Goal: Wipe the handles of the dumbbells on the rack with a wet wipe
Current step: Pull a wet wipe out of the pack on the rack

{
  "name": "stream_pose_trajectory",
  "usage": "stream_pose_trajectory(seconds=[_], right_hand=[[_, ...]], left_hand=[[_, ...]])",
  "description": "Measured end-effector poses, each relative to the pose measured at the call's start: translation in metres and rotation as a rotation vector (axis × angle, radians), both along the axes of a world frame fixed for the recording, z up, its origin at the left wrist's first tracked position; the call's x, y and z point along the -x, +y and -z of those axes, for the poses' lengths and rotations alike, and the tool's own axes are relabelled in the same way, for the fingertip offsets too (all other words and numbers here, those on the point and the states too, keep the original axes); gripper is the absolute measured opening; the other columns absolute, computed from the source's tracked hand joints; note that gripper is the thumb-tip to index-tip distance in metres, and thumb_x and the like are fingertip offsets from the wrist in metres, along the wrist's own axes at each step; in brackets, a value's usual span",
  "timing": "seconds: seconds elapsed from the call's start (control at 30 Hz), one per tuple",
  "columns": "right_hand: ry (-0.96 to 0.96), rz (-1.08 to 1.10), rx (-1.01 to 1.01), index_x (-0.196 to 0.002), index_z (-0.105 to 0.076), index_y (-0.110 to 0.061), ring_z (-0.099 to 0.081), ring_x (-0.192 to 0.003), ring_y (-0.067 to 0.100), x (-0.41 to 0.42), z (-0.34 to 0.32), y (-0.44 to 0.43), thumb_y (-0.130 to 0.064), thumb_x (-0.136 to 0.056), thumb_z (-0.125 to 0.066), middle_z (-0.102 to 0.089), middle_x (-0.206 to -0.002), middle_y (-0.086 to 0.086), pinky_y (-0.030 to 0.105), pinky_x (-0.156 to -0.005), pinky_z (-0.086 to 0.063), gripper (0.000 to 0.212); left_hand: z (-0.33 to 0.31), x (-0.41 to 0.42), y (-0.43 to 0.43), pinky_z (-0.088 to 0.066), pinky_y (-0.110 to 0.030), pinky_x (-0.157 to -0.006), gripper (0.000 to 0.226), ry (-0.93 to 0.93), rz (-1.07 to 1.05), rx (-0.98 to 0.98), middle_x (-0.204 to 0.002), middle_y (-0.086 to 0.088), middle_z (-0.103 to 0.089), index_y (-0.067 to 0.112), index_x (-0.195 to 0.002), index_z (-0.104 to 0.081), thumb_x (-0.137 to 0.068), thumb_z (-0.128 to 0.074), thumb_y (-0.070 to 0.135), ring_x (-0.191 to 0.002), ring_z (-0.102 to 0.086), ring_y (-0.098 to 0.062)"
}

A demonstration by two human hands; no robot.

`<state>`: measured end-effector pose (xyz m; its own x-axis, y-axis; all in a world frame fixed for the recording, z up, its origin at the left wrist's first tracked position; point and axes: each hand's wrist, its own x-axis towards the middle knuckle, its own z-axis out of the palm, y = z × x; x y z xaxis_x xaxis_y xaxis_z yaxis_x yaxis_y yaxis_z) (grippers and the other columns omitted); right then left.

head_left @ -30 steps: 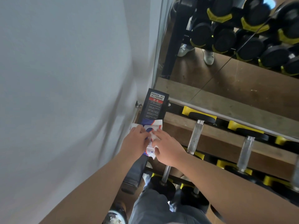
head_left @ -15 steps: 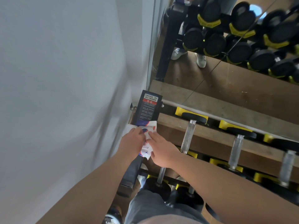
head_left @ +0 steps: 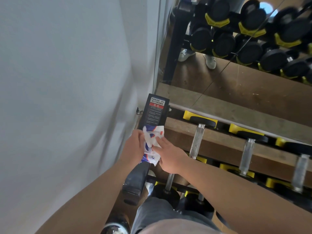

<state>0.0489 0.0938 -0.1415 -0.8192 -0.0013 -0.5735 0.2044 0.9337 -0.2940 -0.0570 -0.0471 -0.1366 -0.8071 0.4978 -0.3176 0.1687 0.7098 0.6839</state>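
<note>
Gripping a white, blue and red wet-wipe packet (head_left: pixel 150 157) over the black rack post (head_left: pixel 154 114), my left hand (head_left: pixel 133 146) curls round its left edge and my right hand (head_left: pixel 170 157) pinches its right side. A pale wipe (head_left: pixel 146 136) seems to poke out between them. To the right, chrome-handled black dumbbells (head_left: pixel 196 141) lie racked, untouched.

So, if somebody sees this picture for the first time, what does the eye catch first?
First the left hand and right hand at the centre, together holding a wet wipe packet with a white wipe sticking up from it. Then, to the right, the shiny dumbbell handles in a row, and the mirror above repeating the dumbbells.
</note>
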Motion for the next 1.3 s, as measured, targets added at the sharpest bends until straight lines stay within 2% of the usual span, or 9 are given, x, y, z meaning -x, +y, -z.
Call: stream_pose_trajectory(seconds=[0.07, 0.13, 0.2, 0.43, 0.57, 0.8, 0.97, 1.17, 1.3], right_hand=[[-0.004, -0.005, -0.012, -0.157, -0.025, -0.034, 0.008, -0.157, 0.025, 0.001, 0.000, 0.000, -0.027, -0.099, -0.061, 0.007, -0.171, -0.001, 0.047, -0.109, -0.048, 0.069], [-0.007, -0.007, -0.012, -0.158, -0.024, -0.034, 0.009, -0.157, 0.025, 0.002, 0.000, 0.000, -0.027, -0.099, -0.061, 0.009, -0.171, -0.001, 0.048, -0.110, -0.047, 0.069], [-0.012, -0.007, -0.010, -0.159, -0.021, -0.033, 0.010, -0.157, 0.025, 0.002, 0.001, -0.001, -0.027, -0.100, -0.060, 0.010, -0.171, -0.001, 0.048, -0.112, -0.045, 0.071], [-0.031, -0.013, -0.006, -0.159, -0.020, -0.033, 0.008, -0.157, 0.025, 0.002, -0.004, 0.001, -0.026, -0.100, -0.060, 0.008, -0.171, -0.002, 0.049, -0.113, -0.044, 0.071], [-0.037, -0.012, -0.004, -0.155, -0.028, -0.032, -0.001, -0.158, 0.026, 0.006, -0.010, 0.002, -0.025, -0.099, -0.062, 0.000, -0.171, 0.000, 0.050, -0.113, -0.044, 0.066], [-0.021, -0.019, -0.062, -0.146, -0.043, -0.028, -0.031, -0.147, 0.027, 0.019, -0.022, -0.001, -0.031, -0.099, -0.061, -0.027, -0.161, 0.002, 0.049, -0.107, -0.049, 0.050], [0.115, 0.103, -0.080, -0.133, -0.058, -0.027, -0.047, -0.126, 0.024, 0.021, -0.024, -0.009, -0.037, -0.098, -0.060, -0.038, -0.149, 0.004, 0.042, -0.097, -0.054, 0.037], [0.154, 0.571, 0.320, -0.132, -0.053, -0.030, -0.056, -0.116, 0.014, 0.045, -0.035, -0.017, -0.050, -0.085, -0.072, -0.059, -0.131, -0.006, 0.034, -0.096, -0.052, 0.054], [0.119, 0.784, 0.543, -0.132, -0.057, -0.026, -0.060, -0.113, 0.012, 0.052, -0.046, -0.014, -0.036, -0.096, -0.067, -0.064, -0.129, -0.009, 0.024, -0.087, -0.044, 0.039]], left_hand=[[-0.004, 0.003, 0.007, -0.048, -0.008, -0.073, 0.011, -0.117, -0.193, -0.151, -0.100, -0.003, -0.063, 0.019, -0.108, -0.046, -0.110, -0.037, 0.024, -0.081, -0.064, -0.011], [-0.004, 0.008, 0.014, -0.057, -0.030, -0.084, 0.009, -0.233, -0.422, -0.308, -0.105, -0.007, -0.064, 0.022, -0.108, -0.049, -0.109, -0.039, 0.024, -0.092, -0.068, -0.023], [-0.009, 0.013, 0.019, -0.055, -0.039, -0.078, 0.008, -0.355, -0.643, -0.462, -0.099, -0.012, -0.063, 0.028, -0.103, -0.051, -0.102, -0.044, 0.030, -0.087, -0.066, -0.028], [-0.014, 0.017, 0.018, -0.045, -0.026, -0.052, 0.014, -0.529, -0.913, -0.689, -0.086, -0.011, -0.051, 0.026, -0.098, -0.051, -0.107, -0.042, 0.031, -0.051, -0.052, -0.015], [-0.024, 0.023, 0.019, -0.049, -0.027, -0.053, 0.016, -0.580, -0.952, -0.809, -0.078, -0.002, -0.062, 0.018, -0.098, -0.050, -0.110, -0.040, 0.019, -0.055, -0.058, -0.012], [-0.038, 0.034, 0.026, -0.056, -0.039, -0.081, 0.009, -0.586, -0.732, -0.828, -0.105, -0.011, -0.069, 0.019, -0.099, -0.055, -0.105, -0.049, 0.019, -0.096, -0.068, -0.024], [-0.050, 0.044, 0.030, -0.056, -0.052, -0.085, 0.010, -0.676, -0.718, -0.870, -0.110, -0.005, -0.070, 0.025, -0.101, -0.057, -0.107, -0.049, 0.021, -0.104, -0.068, -0.025], [-0.055, 0.042, 0.028, -0.060, -0.048, -0.073, 0.017, -0.815, -0.751, -0.963, -0.111, -0.009, -0.072, 0.015, -0.120, -0.056, -0.107, -0.049, 0.025, -0.097, -0.073, -0.026], [-0.057, 0.043, 0.024, -0.062, -0.052, -0.079, 0.024, -0.895, -0.773, -1.016, -0.106, -0.010, -0.074, 0.010, -0.119, -0.058, -0.108, -0.047, 0.029, -0.090, -0.076, -0.026]])
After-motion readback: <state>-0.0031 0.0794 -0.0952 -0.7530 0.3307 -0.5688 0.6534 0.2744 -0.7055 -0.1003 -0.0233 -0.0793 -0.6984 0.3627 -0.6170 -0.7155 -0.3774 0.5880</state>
